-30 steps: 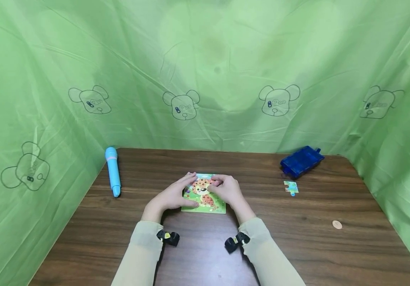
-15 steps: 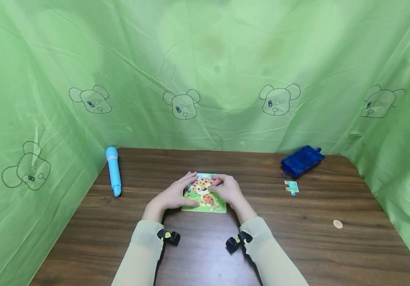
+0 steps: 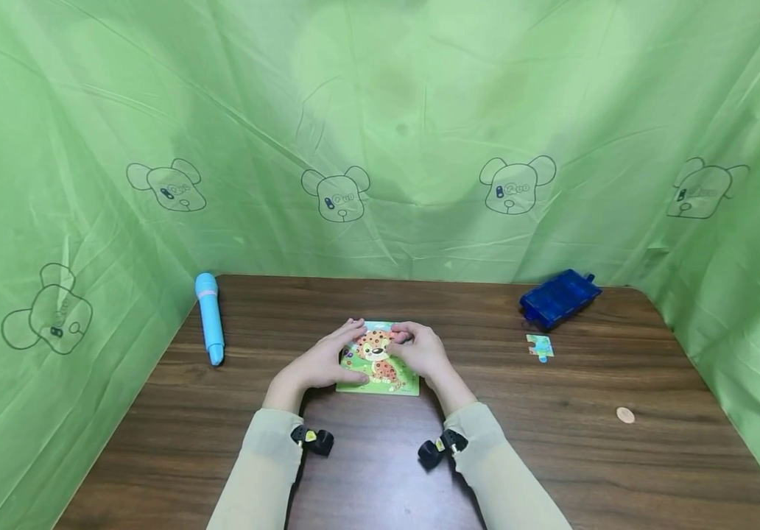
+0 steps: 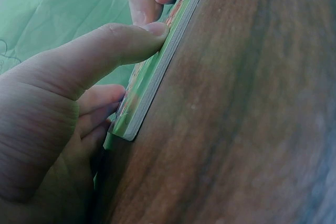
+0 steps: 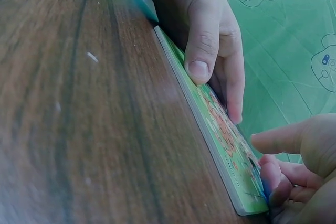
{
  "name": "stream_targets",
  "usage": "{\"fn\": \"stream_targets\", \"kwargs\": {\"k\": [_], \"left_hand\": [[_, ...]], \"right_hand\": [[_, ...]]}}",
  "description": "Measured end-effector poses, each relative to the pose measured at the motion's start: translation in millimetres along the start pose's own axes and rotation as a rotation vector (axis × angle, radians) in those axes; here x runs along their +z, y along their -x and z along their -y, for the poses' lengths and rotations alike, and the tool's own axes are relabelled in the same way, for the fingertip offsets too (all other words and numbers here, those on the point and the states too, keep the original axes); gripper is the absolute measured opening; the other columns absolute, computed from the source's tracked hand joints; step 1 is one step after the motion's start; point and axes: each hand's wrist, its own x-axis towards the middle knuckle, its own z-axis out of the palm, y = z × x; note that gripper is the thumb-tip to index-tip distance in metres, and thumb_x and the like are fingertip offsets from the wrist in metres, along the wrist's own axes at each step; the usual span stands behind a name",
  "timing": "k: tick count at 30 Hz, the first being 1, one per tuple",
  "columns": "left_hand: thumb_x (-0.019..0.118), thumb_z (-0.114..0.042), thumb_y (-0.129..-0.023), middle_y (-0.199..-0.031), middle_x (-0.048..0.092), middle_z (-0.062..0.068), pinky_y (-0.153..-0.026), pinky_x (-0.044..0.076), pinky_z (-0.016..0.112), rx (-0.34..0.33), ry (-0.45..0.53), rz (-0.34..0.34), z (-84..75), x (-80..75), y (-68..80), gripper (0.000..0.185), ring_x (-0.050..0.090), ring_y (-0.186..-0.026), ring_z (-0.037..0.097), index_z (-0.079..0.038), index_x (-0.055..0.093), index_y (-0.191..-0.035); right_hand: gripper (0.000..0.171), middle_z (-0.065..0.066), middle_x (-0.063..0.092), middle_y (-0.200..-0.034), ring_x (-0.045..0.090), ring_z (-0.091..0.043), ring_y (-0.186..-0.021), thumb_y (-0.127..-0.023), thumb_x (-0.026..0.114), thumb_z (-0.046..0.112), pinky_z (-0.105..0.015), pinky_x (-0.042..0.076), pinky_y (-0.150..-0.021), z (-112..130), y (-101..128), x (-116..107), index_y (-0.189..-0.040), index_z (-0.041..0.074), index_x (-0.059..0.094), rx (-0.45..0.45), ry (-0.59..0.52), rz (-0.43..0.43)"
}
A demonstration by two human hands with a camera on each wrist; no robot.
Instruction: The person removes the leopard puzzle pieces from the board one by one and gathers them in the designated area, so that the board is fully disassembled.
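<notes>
A square jigsaw puzzle (image 3: pixel 389 381) with a spotted leopard cub on green and blue lies flat at mid-table. My left hand (image 3: pixel 317 364) holds its left side; the thumb (image 4: pixel 149 32) presses on the face near the front edge, with the fingers along the far left side. Over the upper right part bends my right hand (image 3: pixel 423 353), its thumb (image 5: pixel 270 141) extended over the face and other fingers (image 5: pixel 273 174) curled at the far edge. Blue shows at those fingertips; I cannot tell whether they pinch a piece. The puzzle's upper right corner is hidden.
A loose puzzle piece (image 3: pixel 540 347) lies to the right, in front of a dark blue translucent case (image 3: pixel 560 299). Farther right is a small pale oval disc (image 3: pixel 625 416). A light blue microphone-shaped toy (image 3: pixel 210 318) lies at the left. Green cloth (image 3: pixel 406 243) walls the back and sides.
</notes>
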Motion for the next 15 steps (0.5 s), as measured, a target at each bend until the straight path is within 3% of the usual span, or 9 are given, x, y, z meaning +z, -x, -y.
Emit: {"fn": "stream_targets", "kwargs": {"k": [15], "left_hand": [[0.093,-0.045,-0.086,-0.182,0.024,0.002,-0.133,0.019,0.059,-0.001,0.006,0.002,5.4,1.1,-1.3,0.105,0.013,-0.169,0.027,-0.012,0.040,-0.170]], "right_hand": [[0.042,-0.007,0.073,-0.116,0.058,-0.016,-0.086,-0.090,0.086,0.008,-0.031,0.047,-0.077,-0.3,0.0,2.2,-0.130,0.009,0.074,-0.022,-0.038,-0.011]]}}
